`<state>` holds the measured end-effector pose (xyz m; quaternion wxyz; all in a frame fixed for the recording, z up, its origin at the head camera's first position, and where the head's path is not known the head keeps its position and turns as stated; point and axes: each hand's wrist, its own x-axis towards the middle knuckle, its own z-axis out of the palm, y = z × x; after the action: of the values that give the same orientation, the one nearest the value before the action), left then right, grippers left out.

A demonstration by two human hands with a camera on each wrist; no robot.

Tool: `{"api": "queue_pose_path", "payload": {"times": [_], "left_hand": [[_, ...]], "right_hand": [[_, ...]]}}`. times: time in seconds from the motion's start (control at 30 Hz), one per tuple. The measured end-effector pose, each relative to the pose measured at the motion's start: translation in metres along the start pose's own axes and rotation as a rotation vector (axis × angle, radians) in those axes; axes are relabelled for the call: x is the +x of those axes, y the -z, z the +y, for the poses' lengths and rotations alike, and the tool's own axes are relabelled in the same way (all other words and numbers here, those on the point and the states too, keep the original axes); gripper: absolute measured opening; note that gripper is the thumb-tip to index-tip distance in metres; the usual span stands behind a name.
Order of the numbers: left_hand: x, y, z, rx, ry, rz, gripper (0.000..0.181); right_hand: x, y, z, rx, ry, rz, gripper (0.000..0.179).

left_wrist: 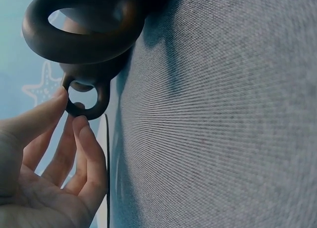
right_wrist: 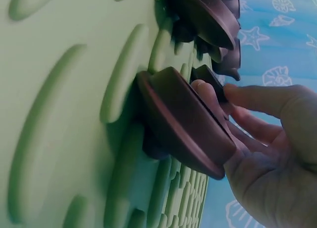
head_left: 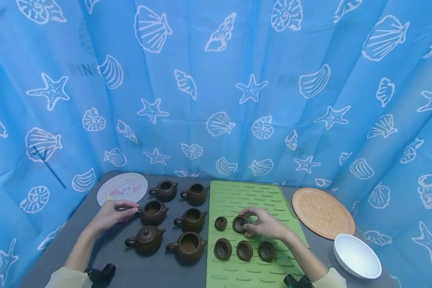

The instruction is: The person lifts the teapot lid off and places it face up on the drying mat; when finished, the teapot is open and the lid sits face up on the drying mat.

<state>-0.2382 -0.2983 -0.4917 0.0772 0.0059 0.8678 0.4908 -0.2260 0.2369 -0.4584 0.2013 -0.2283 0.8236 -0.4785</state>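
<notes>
Thumb and fingertips of my left hand (head_left: 111, 217) pinch the handle (left_wrist: 101, 101) of a small brown lidless teapot (head_left: 153, 212), the middle one of the left column. In front of it stands a teapot with its lid on (head_left: 147, 239). My right hand (head_left: 262, 225) holds an upturned brown teapot lid (head_left: 239, 225) by its rim, over the green mat (head_left: 259, 276). Left of that lid lies a smaller lid (head_left: 221, 223). Three more lids lie upturned in a front row, one of them (right_wrist: 185, 121) large in the right wrist view.
More lidless teapots (head_left: 189, 247) form a second column beside the mat's left edge. A round pink-and-white placemat (head_left: 124, 186) lies back left. On the right are an orange round mat (head_left: 323, 212) and a white bowl (head_left: 357, 256). A blue shell-print curtain (head_left: 216, 100) hangs behind.
</notes>
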Motion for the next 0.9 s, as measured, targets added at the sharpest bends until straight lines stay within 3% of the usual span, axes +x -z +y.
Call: {"api": "queue_pose_path", "payload": {"times": [0.23, 0.53, 0.9], "left_hand": [[-0.003, -0.003, 0.0, 0.009, -0.001, 0.008, 0.039], [-0.006, -0.003, 0.004, 0.024, -0.026, 0.021, 0.042], [-0.016, 0.001, 0.004, 0.026, 0.023, 0.036, 0.043]], "right_hand": [[-0.001, -0.001, -0.003, -0.008, -0.034, 0.039, 0.043], [0.001, 0.0, 0.0, 0.017, -0.031, 0.029, 0.045], [-0.001, 0.004, -0.003, -0.021, -0.003, 0.046, 0.051]]}}
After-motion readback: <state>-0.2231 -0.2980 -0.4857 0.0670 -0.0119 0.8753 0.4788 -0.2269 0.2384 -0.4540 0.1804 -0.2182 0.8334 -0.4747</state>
